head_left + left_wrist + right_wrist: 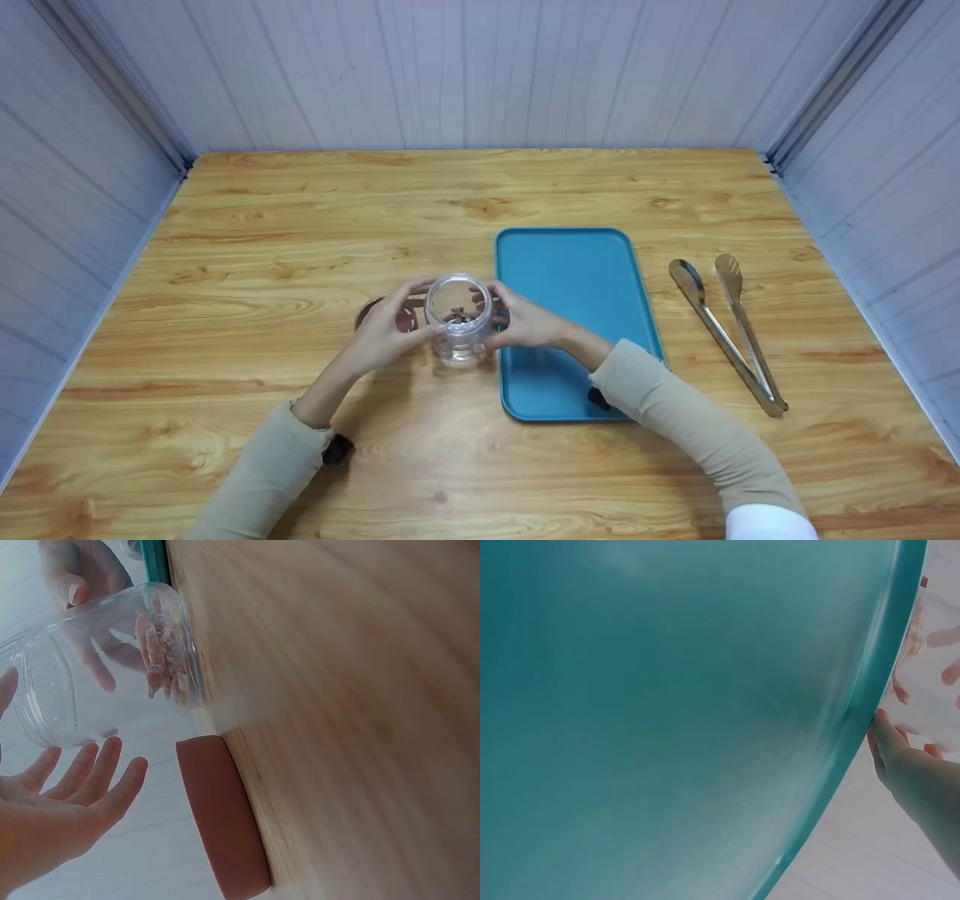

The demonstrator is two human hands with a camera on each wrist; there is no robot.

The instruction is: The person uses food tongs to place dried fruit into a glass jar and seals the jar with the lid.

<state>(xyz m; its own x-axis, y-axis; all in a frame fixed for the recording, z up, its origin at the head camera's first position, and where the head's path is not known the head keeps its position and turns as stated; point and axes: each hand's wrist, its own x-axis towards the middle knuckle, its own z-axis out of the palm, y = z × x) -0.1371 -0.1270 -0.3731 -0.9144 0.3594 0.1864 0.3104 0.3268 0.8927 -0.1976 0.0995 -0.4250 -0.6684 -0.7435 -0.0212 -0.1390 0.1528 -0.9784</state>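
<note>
A clear jar (459, 349) with an open top stands on the wooden table in the head view, at the left edge of the blue tray. Some brown pieces (163, 656) lie at its bottom; their kind is hard to tell. My left hand (382, 330) holds the jar's left side near the rim, thumb in front and fingers behind. On the opposite side my right hand (532, 322) holds it, its fingers partly seen through the clear wall. A reddish-brown round lid (225, 817) lies on the table beside the jar, partly hidden by my left hand in the head view.
The blue tray (562, 277) lies right of the jar, under my right forearm. Farther right are metal tongs (739, 337) with spread arms. Pale panel walls (465, 75) enclose the back and sides of the table (300, 202).
</note>
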